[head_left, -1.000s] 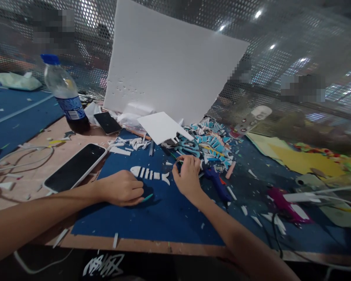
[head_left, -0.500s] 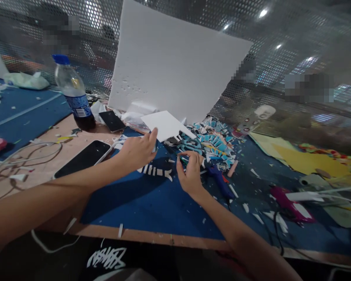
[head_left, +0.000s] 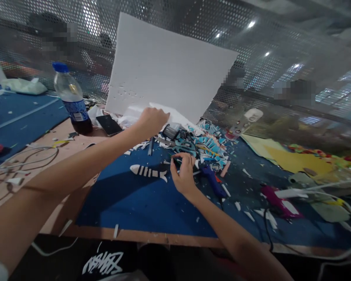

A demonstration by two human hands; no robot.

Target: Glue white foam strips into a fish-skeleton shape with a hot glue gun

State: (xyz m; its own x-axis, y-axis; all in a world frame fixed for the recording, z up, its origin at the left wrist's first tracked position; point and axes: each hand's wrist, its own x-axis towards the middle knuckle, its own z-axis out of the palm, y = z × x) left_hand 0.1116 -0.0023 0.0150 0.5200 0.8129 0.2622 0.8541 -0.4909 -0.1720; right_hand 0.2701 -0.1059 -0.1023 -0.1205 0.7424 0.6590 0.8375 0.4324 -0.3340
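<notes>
My left hand (head_left: 154, 120) is stretched out over the back of the blue mat, its fingers closed at a piece of white foam board (head_left: 178, 116) that lies low and partly behind it. Nearer to me, my right hand (head_left: 183, 172) hovers over the mat with thumb and fingertips curled together; a thin dark-green object shows between them, too small to name. Left of that hand lies a fish shape cut into white pieces (head_left: 148, 171). Scissors with blue-grey handles (head_left: 185, 146) rest just beyond my right hand, beside a heap of blue and white scraps (head_left: 212, 142).
A large white foam board (head_left: 169, 66) leans against the mesh at the back. On the left stand a cola bottle (head_left: 76, 107) and a dark phone (head_left: 109, 125). To the right are a blue glue gun (head_left: 213, 181), a magenta tool (head_left: 280, 202) with cords, and yellow sheets (head_left: 295, 158).
My left hand has carried the white foam piece back and lowered it toward the rear of the mat. The whole fish shape now shows. My right hand keeps its curled pose.
</notes>
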